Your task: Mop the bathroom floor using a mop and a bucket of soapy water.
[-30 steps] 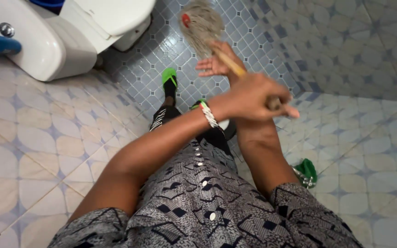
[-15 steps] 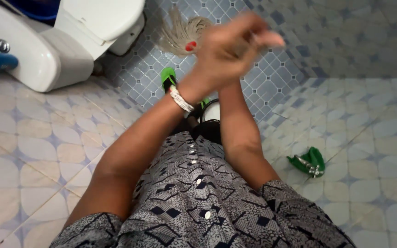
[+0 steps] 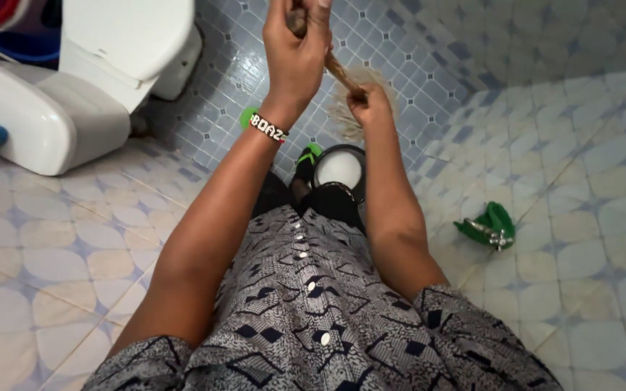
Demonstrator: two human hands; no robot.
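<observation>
Up near the top edge, the left hand (image 3: 297, 51) is wrapped tight around the wooden mop handle (image 3: 338, 70), its grip closed on the upper part of the stick, whose end is cut off by the frame. Lower and to the right, the right hand (image 3: 369, 105) has its grip pressed around the same handle just where it meets the pale mop head (image 3: 342, 119), so the strands fan out beneath and behind the knuckles and are partly hidden. The handle slants down from the left hand to the right one. A beaded bracelet (image 3: 266, 128) circles the left wrist. Below the mop sits a round dark container with a white top (image 3: 338, 170), touching the person's dark trousers. A green cloth (image 3: 488, 226) lies well apart on the tiled floor (image 3: 595, 239), and a white toilet (image 3: 74, 94) stands at the left.
</observation>
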